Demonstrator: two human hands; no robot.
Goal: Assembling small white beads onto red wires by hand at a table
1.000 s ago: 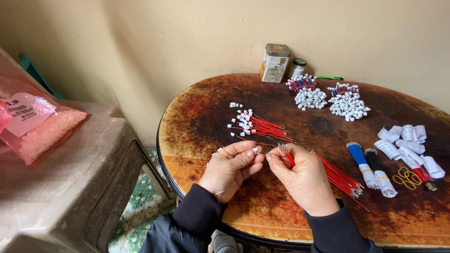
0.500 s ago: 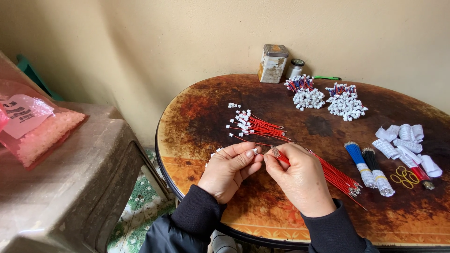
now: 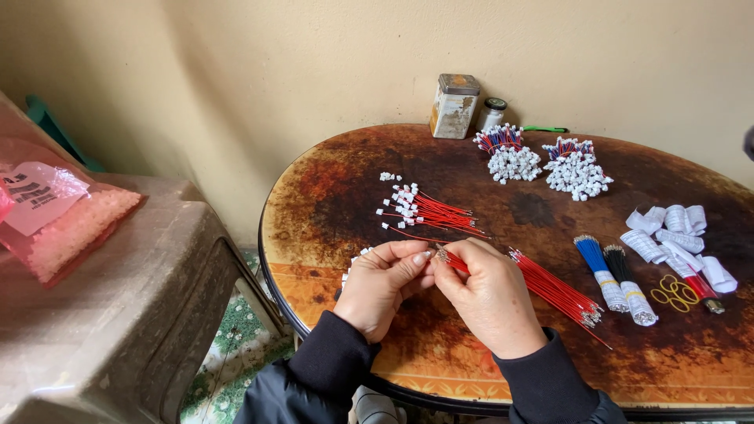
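Your fingers point(image 3: 415, 259) meet over the front of the desk point(image 3: 330, 196), tips pinched together on the metal end of a thin red wire point(image 3: 454, 261). Your left hand point(image 3: 381, 286) curls closed from the left, thumb and forefinger nipping at that tip; whether a small white piece sits between them is too small to tell. Your right hand point(image 3: 491, 294) is closed around a bundle of red wires point(image 3: 554, 289), which fans out from under the palm toward the right and lies on the desk with its bare ends just short of the blue bundle.

Just beyond your hands lies a loose fan of finished red wires with white plastic connectors point(image 3: 420, 208) on their left ends. Farther back sit two heaps of white connectors point(image 3: 550, 165) on red and blue leads. Against the wall stands a rusty, square metal tin point(image 3: 455, 106) with a small dark-lidded jar point(image 3: 492, 112) beside it.

To the right, a blue wire bundle point(image 3: 593, 263) and a dark one point(image 3: 624, 279) lie side by side, each wrapped in a white paper band. Curled white paper strips point(image 3: 667, 232) lie beyond them, with yellow rubber bands point(image 3: 674, 290) near.

The desk is oval, glossy and mottled brown and orange. At far left, on a grey plastic stool point(image 3: 118, 314), rests a pink translucent bag point(image 3: 59, 224) with a white label, filled with pale grains.
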